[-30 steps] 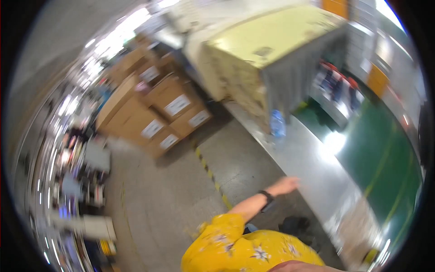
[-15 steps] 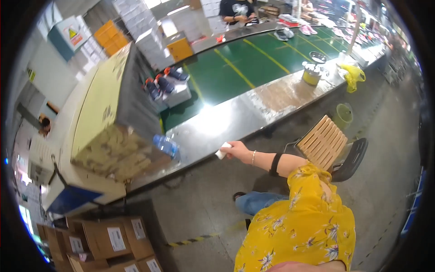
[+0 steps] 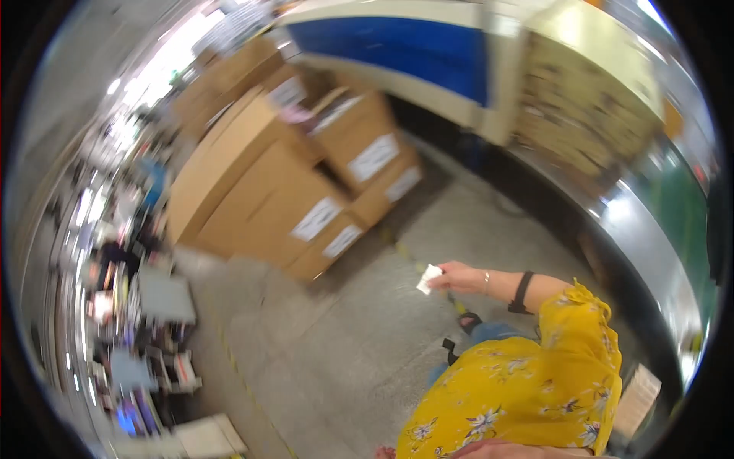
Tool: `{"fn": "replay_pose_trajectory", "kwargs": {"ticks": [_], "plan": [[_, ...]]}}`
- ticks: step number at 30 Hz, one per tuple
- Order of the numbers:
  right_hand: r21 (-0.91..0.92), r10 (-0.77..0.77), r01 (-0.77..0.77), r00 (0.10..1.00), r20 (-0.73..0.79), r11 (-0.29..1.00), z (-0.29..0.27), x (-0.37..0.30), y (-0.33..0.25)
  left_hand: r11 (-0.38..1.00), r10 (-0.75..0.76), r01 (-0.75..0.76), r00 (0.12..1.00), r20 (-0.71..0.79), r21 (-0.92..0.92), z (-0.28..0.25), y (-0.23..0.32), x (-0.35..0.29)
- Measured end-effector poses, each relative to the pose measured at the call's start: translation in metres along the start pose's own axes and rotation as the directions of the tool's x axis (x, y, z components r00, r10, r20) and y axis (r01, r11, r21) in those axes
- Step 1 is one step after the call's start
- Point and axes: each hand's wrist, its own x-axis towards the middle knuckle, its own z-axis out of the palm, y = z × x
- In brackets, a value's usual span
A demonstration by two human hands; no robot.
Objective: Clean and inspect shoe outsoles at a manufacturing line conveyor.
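Note:
My right hand [image 3: 456, 277] reaches out over the floor, fingers closed on a small white folded piece [image 3: 429, 280] that looks like paper or tissue. A bracelet sits on that wrist and a black band higher on the arm. At the lower edge a small patch of skin, perhaps my left hand [image 3: 384, 452], barely shows; its fingers cannot be made out. Beyond the held piece stands a stack of brown cardboard boxes [image 3: 260, 187] with white labels, apart from my hand.
A cream machine with a blue panel [image 3: 397, 57] stands behind the boxes. The metal-edged conveyor [image 3: 634, 210] curves down the right. A wooden slatted seat [image 3: 638, 398] is at lower right. Grey-topped tables [image 3: 164, 297] line the left. Striped tape [image 3: 241, 375] marks the grey floor [image 3: 336, 359].
My view has swung left, from the conveyor, bottle and shoes toward the cardboard boxes and floor. My right hand has moved away from the conveyor's edge, still holding the white piece.

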Motion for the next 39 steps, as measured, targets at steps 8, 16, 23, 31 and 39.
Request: {"fn": "replay_pose_trajectory", "kwargs": {"ticks": [8,16,23,31,39], "plan": [[-0.133,0.316,-0.286,0.864,0.393,0.949,0.250,0.243,0.034,0.954,-0.255,0.212,0.945,-0.204,-0.210,-0.088,-0.092,0.044],[-0.108,0.381,-0.367,0.852,0.360,0.924,0.462,0.430,0.074,0.954,-0.258,0.212,0.942,-0.216,-0.213,-0.293,-0.131,0.239],[-0.186,0.364,-0.322,0.888,0.280,0.929,0.664,0.636,0.014,0.975,-0.211,0.189,0.950,-0.229,-0.116,-0.537,-0.112,0.435],[-0.149,0.206,-0.181,0.963,0.175,0.972,0.854,0.933,0.001,0.986,-0.126,0.147,0.969,-0.213,0.084,-0.728,-0.152,0.685],[-0.206,0.156,-0.127,0.979,0.133,0.970,0.906,1.204,-0.054,0.956,0.038,0.015,0.984,-0.174,0.294,-0.904,-0.146,1.012]]}}
